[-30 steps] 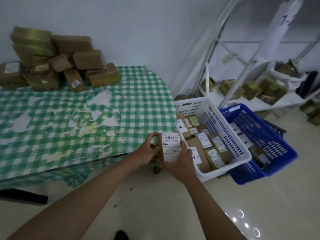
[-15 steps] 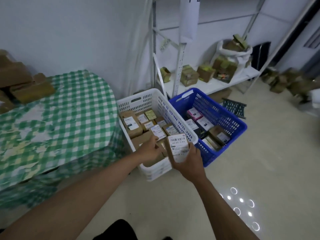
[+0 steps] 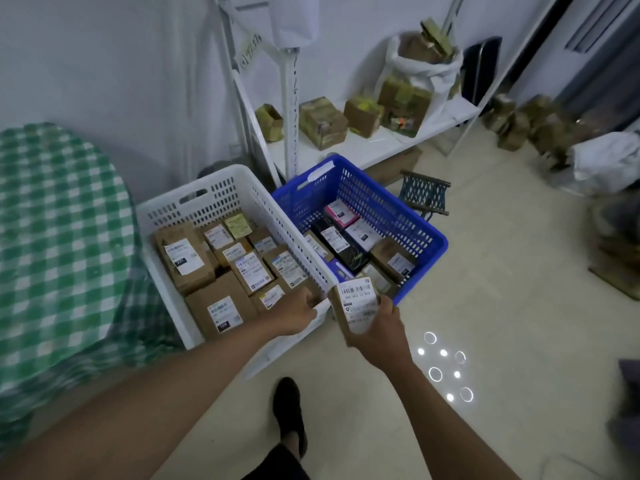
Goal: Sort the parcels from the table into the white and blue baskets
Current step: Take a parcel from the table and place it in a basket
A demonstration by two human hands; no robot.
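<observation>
Parcel [image 3: 356,308] gripped in my right hand [image 3: 382,327] — hovering at the blue basket [image 3: 420,233]'s near corner; left hand [image 3: 298,311] rests at the white basket [image 3: 194,206]'s near rim, grip unclear.

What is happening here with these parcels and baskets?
A person is sorting parcels. The right hand grips a small labelled cardboard parcel near the front corner of the blue basket. The left hand reaches into the white basket, already full of labelled boxes.
</observation>
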